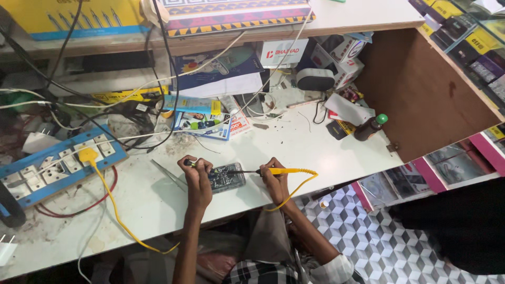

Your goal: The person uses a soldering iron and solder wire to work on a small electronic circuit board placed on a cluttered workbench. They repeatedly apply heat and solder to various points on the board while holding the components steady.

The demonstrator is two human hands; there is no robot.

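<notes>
A small opened phone with its circuit board showing [227,177] lies on the white worktop [294,147]. My right hand [274,179] grips a yellow-handled soldering iron [273,171], its dark tip pointing left onto the board. A yellow cord [108,202] runs from the iron's handle round the table edge to a plug in the power strip. My left hand [195,176] rests on the phone's left side and pinches a thin green-tipped tool [199,166] against the board. A pair of metal tweezers [168,174] lies just left of my left hand.
A blue power strip [58,165] with white sockets sits at the left among tangled cables. Small boxes, packets and a grey oval gadget [314,79] crowd the back. A dark bottle with a green cap [370,128] stands at right beside a brown side panel [421,89]. Patterned floor below.
</notes>
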